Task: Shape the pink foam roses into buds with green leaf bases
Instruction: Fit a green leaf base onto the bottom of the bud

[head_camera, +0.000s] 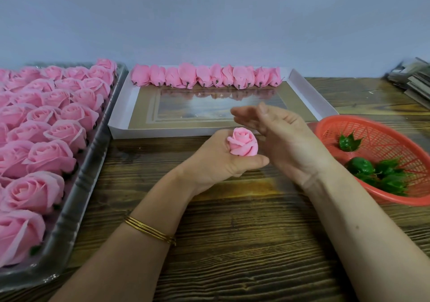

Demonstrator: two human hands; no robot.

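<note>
One rose in hand, one row of buds done, most stock untouched.
L grip (pixel 223 162) curled round the base of a pink foam rose (pixel 243 144), held upright above the bench (pixel 232 243). R grip (pixel 277 132) holds nothing, fingers straight, just beside the rose on its rt. No leaf base seen on it, so prob. mid-shaping. Behind hands: white box lid (pixel 162 133) w/ finished buds (pixel 204 77) in a single row, only the far edge filled. Rt: red basket (pixel 384 139) w/ a few green leaf bases (pixel 381 174). Lt: tray (pixel 76 199) packed w/ open roses (pixel 46 139), so bulk of job looks left.
</note>
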